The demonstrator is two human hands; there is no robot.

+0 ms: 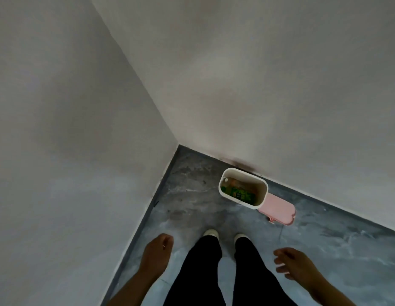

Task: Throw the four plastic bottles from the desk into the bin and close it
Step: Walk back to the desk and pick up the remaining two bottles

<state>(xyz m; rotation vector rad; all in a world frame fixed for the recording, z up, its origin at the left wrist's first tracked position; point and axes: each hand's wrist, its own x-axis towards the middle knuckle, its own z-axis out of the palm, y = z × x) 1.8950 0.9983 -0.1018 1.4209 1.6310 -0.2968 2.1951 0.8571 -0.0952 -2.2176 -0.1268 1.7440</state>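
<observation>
A white bin point(261, 196) stands open on the floor against the wall, near the room's corner. Inside it lie plastic bottles point(238, 191) with green and orange labels. Its pink lid point(277, 209) lies on the floor just right of the bin, touching it. My left hand point(156, 252) hangs low at the left, fingers loosely curled, holding nothing. My right hand point(293, 265) hangs at the right, fingers spread and empty. Both hands are well short of the bin, on my side of it.
Two grey walls meet in a corner point(178, 145) left of the bin. The floor is mottled grey. My legs in black trousers and pale shoes point(210, 233) stand between my hands, facing the bin. No desk is in view.
</observation>
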